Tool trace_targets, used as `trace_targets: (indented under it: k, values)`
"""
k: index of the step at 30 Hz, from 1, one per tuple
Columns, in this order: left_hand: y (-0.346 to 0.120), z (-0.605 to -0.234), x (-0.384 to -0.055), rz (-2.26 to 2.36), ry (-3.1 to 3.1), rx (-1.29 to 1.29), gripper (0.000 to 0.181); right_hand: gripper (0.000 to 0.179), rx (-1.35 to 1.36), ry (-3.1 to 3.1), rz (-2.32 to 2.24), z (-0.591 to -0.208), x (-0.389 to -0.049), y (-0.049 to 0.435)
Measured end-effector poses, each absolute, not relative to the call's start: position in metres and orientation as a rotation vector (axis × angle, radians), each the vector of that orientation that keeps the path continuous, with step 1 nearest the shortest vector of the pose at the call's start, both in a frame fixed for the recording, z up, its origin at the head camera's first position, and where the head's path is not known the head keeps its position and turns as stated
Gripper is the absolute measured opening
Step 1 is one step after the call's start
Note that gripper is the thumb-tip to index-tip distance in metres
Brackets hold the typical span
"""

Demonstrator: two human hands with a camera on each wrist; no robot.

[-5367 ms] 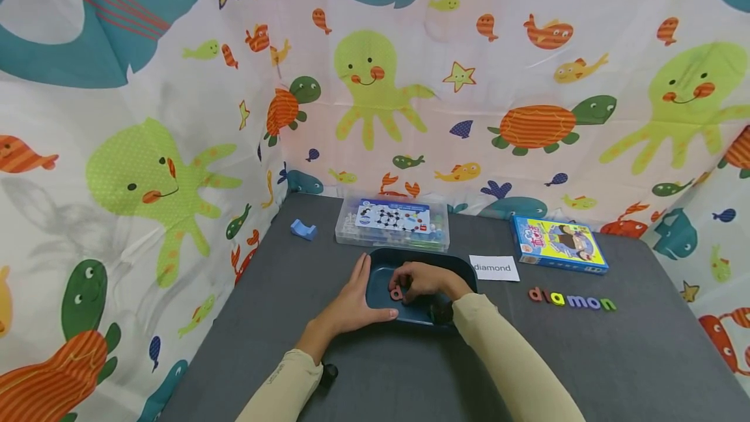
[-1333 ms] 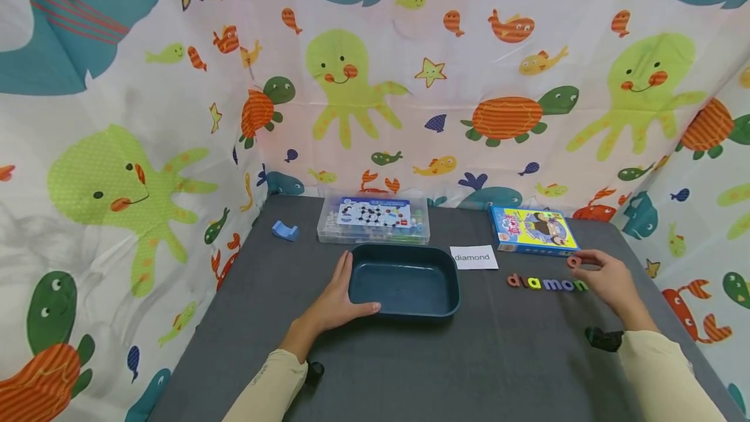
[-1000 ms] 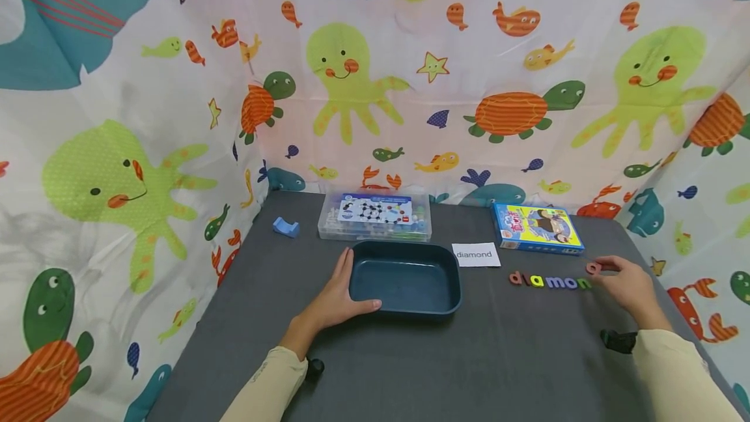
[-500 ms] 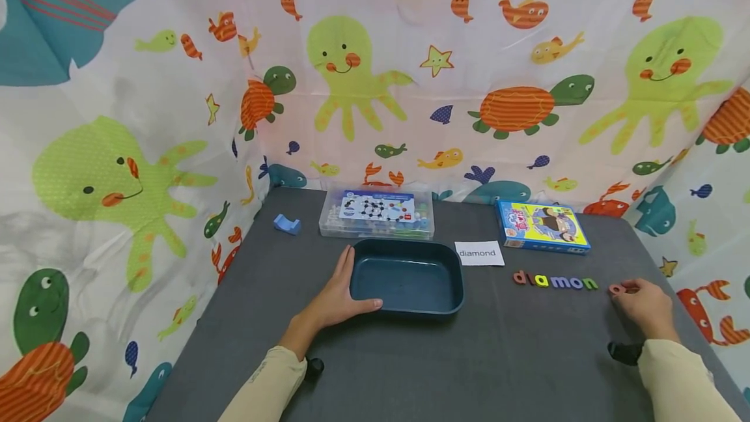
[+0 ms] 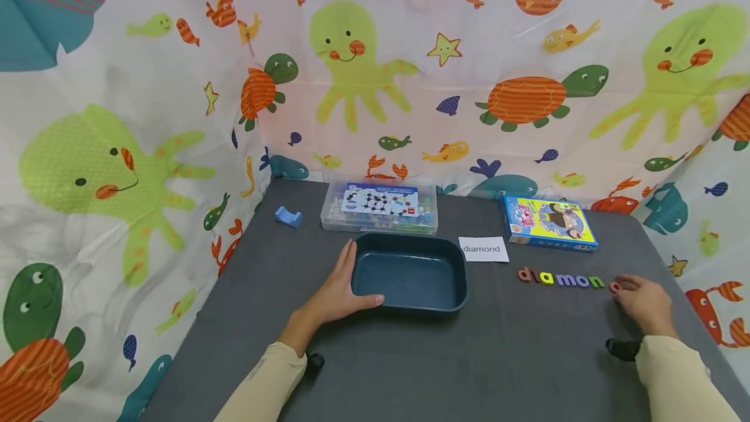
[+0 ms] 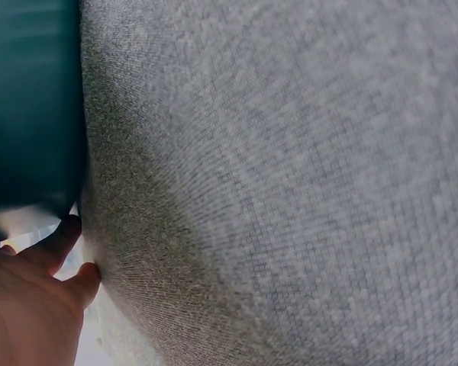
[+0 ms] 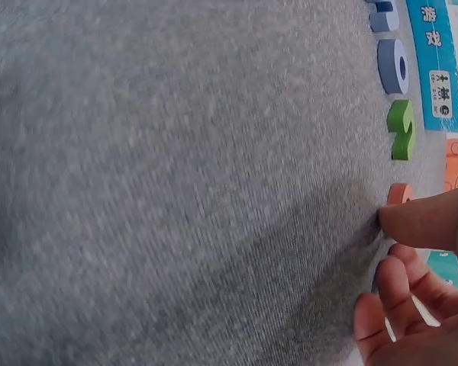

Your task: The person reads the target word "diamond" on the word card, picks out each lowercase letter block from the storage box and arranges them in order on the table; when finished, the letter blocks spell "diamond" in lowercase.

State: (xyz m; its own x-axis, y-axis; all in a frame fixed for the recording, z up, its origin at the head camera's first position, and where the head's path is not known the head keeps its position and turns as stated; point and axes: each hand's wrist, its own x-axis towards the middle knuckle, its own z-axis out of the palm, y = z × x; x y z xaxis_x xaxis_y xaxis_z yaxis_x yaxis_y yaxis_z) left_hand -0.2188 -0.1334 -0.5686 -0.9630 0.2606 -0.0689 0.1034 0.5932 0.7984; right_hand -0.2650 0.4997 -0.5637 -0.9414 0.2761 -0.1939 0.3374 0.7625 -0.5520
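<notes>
At the far right of the row, my right hand [image 5: 646, 305] pinches a reddish letter d [image 5: 614, 286] down at the tabletop. In the right wrist view the thumb touches this letter [image 7: 399, 194], and part of it is hidden. Just left of it lie colourful letters spelling "diamon", ending in a green n [image 5: 596, 282]. My left hand [image 5: 334, 292] rests against the left side of a dark blue tray [image 5: 410, 309], fingers straight along its side and thumb at the front edge. The left wrist view shows the tray's wall [image 6: 34, 99] beside that hand [image 6: 30, 305].
A white card [image 5: 483, 249] printed "diamond" lies right of the tray. Behind stand a clear plastic case [image 5: 381, 223] and a blue-yellow box [image 5: 551, 222]. A small blue piece [image 5: 288, 216] sits at the back left. A patterned curtain [image 5: 398, 38] surrounds the grey table [image 5: 445, 370].
My right hand has carried the letter d from the tray to the row's right end, lowered it to the table and brought it close to the n. The left hand stays on the tray.
</notes>
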Motion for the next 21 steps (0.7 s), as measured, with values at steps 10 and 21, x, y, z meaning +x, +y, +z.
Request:
trace_targets:
  k: [10,21]
  values:
    - [-0.131,-0.566,-0.221,1.292,2.64,0.303,0.13,0.054,0.558,2.853,-1.056,-0.562,-0.265,0.496]
    - [-0.132,-0.565,-0.221,1.27,2.638,0.284,0.131,0.059,0.696,2.748,-1.282,-0.566,-0.257,0.485]
